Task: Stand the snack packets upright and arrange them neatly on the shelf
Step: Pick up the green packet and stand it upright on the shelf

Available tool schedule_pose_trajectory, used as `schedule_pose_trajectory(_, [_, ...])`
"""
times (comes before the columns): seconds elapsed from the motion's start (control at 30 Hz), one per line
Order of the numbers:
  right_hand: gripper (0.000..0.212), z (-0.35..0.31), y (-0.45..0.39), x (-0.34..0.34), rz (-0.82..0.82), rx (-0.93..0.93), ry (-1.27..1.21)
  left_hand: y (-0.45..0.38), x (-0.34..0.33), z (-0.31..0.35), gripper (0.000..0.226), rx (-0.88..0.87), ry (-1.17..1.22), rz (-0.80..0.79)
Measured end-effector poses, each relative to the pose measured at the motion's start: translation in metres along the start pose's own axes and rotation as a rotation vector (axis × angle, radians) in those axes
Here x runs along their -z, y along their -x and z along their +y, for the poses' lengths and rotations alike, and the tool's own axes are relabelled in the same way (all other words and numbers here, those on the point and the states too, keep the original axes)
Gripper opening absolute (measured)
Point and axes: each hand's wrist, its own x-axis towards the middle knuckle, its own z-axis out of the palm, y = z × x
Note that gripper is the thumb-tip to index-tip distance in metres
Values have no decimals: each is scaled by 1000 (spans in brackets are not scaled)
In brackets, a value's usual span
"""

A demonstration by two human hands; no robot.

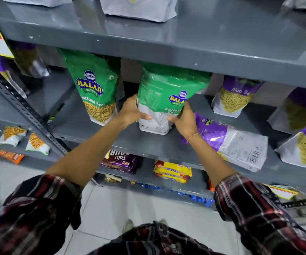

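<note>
I am gripping the green-and-white plastic Ratlami Sev packet low on its two sides, my left hand wrapping the left edge and my right hand the right edge, fingers of both curling onto the white lower panel and pressing inward — the packet is standing upright with its base touching the grey metal shelf, near the front lip. Its top is reaching up close under the edge of the grey upper shelf board, so there is little room above. To the left, a second green Balaji packet with a clear sev window is standing upright, apart from mine, with an open strip of bare shelf between them. To the right the room is tighter: a purple-and-white packet lying flat is resting just beside my right wrist, its lower end hanging over the shelf's front edge. Behind it a purple Aloo Sev packet is standing near the back — more purple packets are crowding the far right. A thin gold bracelet is sitting on my right wrist, and my dark red plaid sleeves are rolled back.
</note>
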Motion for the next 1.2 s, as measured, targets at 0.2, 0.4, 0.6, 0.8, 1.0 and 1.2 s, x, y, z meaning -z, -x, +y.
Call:
schedule_pose_trajectory(0.2, [55, 6, -15, -5, -11, 22, 107, -15, -12, -14, 85, -8, -76, 83])
schedule_pose_trajectory(0.4, [46, 13, -13, 2, 24, -38, 38, 4, -22, -19, 77, -89, -103, 247])
schedule_pose_trajectory(0.6, [21, 13, -4, 5, 104, -37, 82, 47, -63, -18, 22, -326, -203, 135])
schedule_pose_trajectory(0.8, [16, 8, 30, -4, 122, -11, 151, 50, -73, -26, 48, -303, -246, 136])
schedule_pose_trajectory(1.0, [27, -11, 67, -27, -83, 227, 145, 56, -62, -41, 58, -206, -160, 247])
schedule_pose_trajectory(1.2, [17, 1, 35, 2, 36, 128, 111, 48, -33, -49, 41, -213, -177, 133])
